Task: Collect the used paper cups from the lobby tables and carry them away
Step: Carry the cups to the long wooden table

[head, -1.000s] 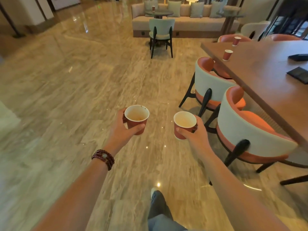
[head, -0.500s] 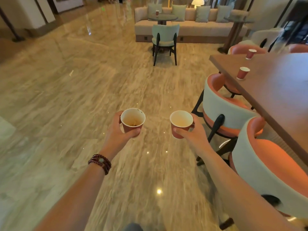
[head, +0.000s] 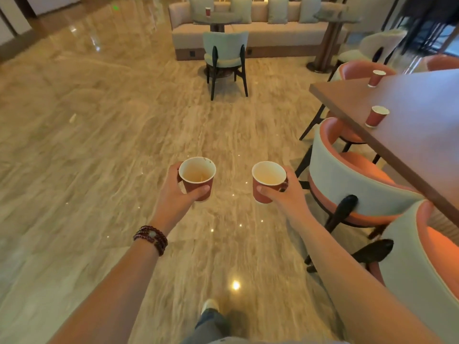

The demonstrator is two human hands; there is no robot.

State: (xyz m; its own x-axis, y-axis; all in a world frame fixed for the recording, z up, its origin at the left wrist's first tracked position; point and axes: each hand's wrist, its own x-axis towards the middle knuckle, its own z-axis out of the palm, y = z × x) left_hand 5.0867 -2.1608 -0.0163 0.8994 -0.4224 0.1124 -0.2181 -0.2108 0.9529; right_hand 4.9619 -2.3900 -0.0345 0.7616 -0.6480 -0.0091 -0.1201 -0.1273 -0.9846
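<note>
A: Your left hand (head: 177,194) is wrapping around a red paper cup (head: 197,177), thumb across the front and the fingers behind it. The cup is sitting upright, and a little amber liquid is showing at the bottom.

B: And your right hand (head: 285,194) is gripping a second red cup (head: 267,181) the same way, thumb lying across the near side. That one is also upright, its pale inside looking nearly dry.

A: You are holding both out in front of you over the marble floor (head: 99,145), level with each other and apart, not touching.

B: A beaded bracelet (head: 151,239) is circling your left wrist, and one shoe (head: 210,305) is showing at the bottom edge.

A: More cups are waiting. On the wooden table (head: 422,125) to your right, a near cup (head: 376,116) is standing close to the table's left edge, and a far cup (head: 375,78) is standing nearer the far corner.

B: Two orange-and-grey chairs are tucked along that table's near side; the closer chair (head: 419,264) is sitting just beside your right forearm, the next chair (head: 347,180) just beyond your right hand.

A: Farther off, a small round table (head: 218,21) is standing before the long sofa (head: 273,33), and another red cup (head: 208,11) is standing on it. A pale green chair (head: 224,53) is facing that table, its back towards you.
</note>
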